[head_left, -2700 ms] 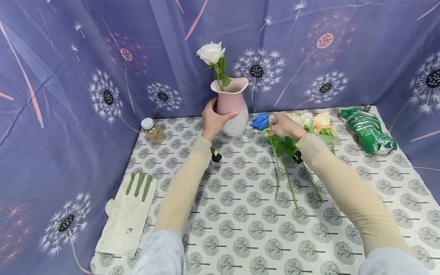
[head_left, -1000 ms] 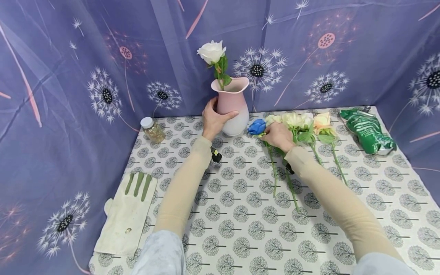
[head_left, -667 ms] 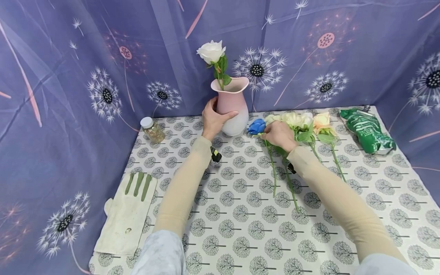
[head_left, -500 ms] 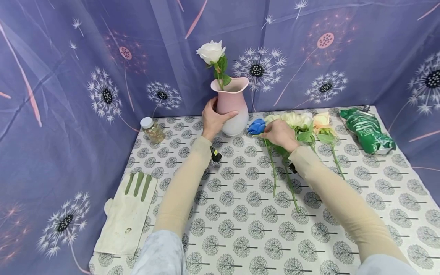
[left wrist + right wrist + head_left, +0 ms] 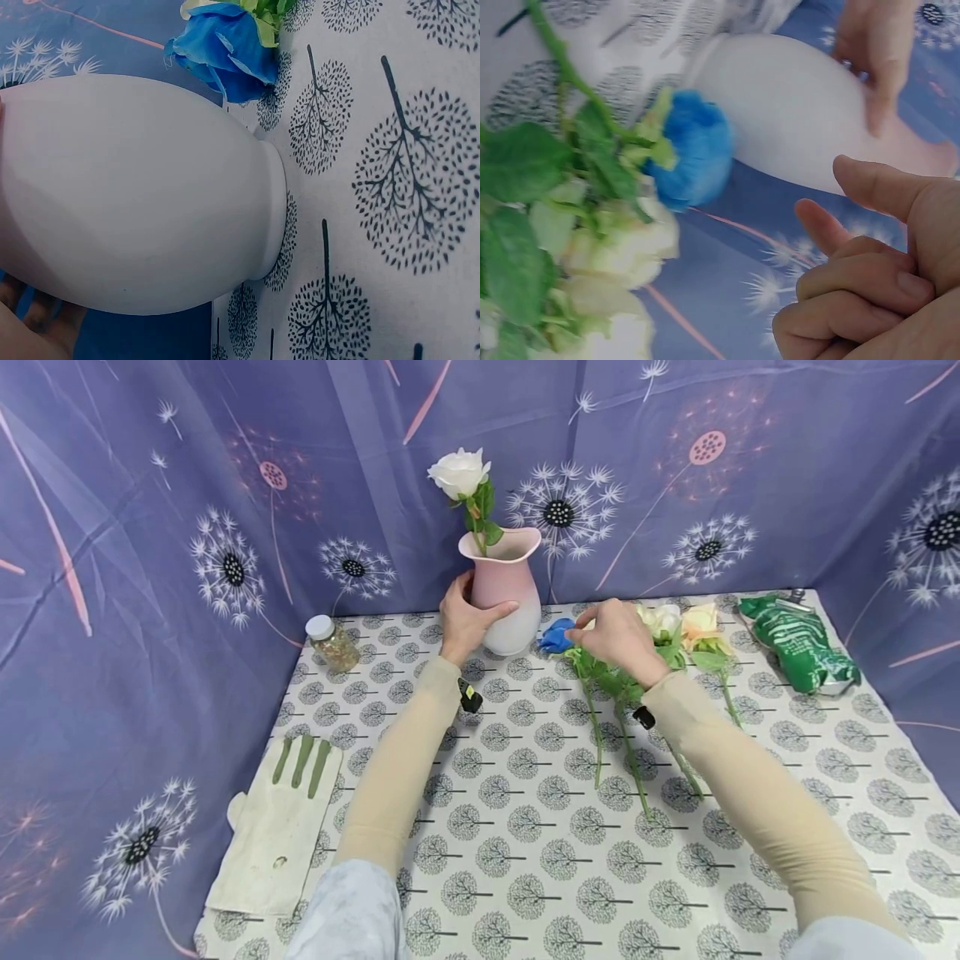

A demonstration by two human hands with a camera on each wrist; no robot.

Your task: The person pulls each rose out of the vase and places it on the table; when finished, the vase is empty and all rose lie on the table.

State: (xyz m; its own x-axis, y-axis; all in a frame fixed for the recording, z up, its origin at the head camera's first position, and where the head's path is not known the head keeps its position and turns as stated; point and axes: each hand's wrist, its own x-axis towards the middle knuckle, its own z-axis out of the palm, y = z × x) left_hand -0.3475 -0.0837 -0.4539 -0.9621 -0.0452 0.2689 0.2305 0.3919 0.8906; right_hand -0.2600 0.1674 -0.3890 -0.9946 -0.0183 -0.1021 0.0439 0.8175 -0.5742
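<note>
blue rose (image 5: 557,636) lies mid-frame beside the vase (image 5: 507,593), gripped by the left hand (image 5: 463,622); right hand (image 5: 617,637) has lifted off it, fingers loosely curled, empty.

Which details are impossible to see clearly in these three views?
- Head view: the right hand covers the cream rose partly; whether it grips a stem is unclear.
- Left wrist view: the pink ceramic vase is cut by the edge; its mouth is unseen.
- Right wrist view: the blue rose is blurred.
</note>
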